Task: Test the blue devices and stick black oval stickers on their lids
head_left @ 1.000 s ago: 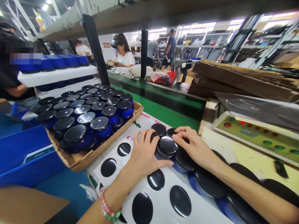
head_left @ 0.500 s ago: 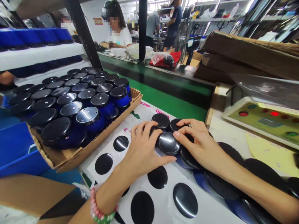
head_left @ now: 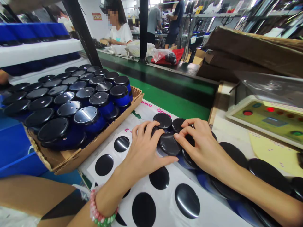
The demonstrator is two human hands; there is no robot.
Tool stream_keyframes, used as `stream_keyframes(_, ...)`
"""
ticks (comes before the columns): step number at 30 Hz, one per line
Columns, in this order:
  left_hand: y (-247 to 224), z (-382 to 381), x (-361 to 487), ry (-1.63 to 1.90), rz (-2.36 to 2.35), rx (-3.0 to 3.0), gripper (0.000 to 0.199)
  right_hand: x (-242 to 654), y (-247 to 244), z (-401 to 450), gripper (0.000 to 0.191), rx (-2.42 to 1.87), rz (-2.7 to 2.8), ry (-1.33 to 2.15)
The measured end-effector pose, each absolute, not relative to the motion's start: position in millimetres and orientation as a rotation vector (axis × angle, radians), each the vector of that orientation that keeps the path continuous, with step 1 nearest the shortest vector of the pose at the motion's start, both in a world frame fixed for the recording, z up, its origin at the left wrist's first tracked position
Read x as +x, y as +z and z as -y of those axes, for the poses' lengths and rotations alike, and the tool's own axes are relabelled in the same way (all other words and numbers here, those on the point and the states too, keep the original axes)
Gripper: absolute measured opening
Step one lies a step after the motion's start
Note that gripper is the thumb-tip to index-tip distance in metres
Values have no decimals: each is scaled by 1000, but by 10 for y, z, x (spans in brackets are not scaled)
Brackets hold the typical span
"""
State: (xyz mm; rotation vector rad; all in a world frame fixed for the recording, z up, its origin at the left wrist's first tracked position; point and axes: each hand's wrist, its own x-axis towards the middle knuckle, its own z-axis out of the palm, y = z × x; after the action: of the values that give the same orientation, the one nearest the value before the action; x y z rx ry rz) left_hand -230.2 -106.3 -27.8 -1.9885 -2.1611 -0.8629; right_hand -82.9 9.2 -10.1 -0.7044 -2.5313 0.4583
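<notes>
Head view: both bare hands are working at one small pile of glossy black discs on the bench, fingers on the discs, with no lifting visible. Left hand (head_left: 142, 154) lies spread open, thumb stretched toward the pile, fingertips at the edge of a disc, no clear grip. Right hand (head_left: 201, 142) is curled over the pile, fingertips on a shiny disc (head_left: 169, 143), but whether it is pinching or only pressing can't be told. That disc sits in the middle of the pile, between the hands, with another black disc (head_left: 162, 120) just above it, partly beside the left fingers. White backing sheet (head_left: 165, 201) runs under the left wrist, printed or stuck with more black circles; beaded bracelet (head_left: 101, 211) on that wrist. Bigger black pieces (head_left: 233, 154) lie under the right forearm, blue showing beneath them, and crowd that side. Cardboard tray (head_left: 94, 151) just left of the sheet is packed with blue jars (head_left: 121, 96) with black lids. Control panel (head_left: 267, 118) with lit buttons sits right, yellow paper (head_left: 272, 151) below it. Green belt (head_left: 165, 101) runs behind the bench, co-worker (head_left: 119, 33) sits at the far end, and blue bin (head_left: 11, 148) stands lower left.
</notes>
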Motion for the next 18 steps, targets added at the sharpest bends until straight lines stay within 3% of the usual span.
stream_keyframes(8, -271, 1051, -2307, -848, 2138, -1987, 60, -837, -75, -97, 17, -673, 2543, 374)
stream_keyframes(16, -292, 1103, -2245, -731, 2081, -1942, 62, -858, -4, -65, 21, -561, 2674, -246)
stream_keyframes(18, -308, 1117, -2209, -663, 1997, -1963, 55, -824, 100, -101, 21, -568, 2678, -206)
